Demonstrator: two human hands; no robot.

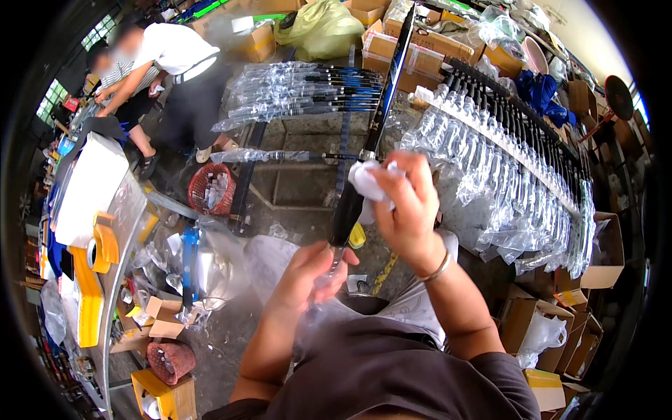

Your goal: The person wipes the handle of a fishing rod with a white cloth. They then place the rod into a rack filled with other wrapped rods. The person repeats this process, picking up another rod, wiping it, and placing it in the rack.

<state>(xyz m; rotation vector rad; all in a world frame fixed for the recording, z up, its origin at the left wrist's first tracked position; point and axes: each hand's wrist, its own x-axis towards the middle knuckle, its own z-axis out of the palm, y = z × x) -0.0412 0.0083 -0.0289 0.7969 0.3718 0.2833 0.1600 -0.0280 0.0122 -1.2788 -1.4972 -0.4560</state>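
Note:
A black and blue fishing rod slants up and away in front of me. My left hand is closed round its lower end, where some clear plastic shows. Higher up, my right hand pinches a white cloth against the rod, just above the thick black grip. Beyond my hands, several similar rods lie side by side on a rack, their near-left ends in clear plastic sleeves. One more sleeved rod lies closer to me, apart from that row.
At right, many plastic-sleeved rods lean along a white slotted bar. A red basket stands on the floor at left, near a workbench with yellow tape rolls. Two people work at the far left. Cardboard boxes stand at lower right.

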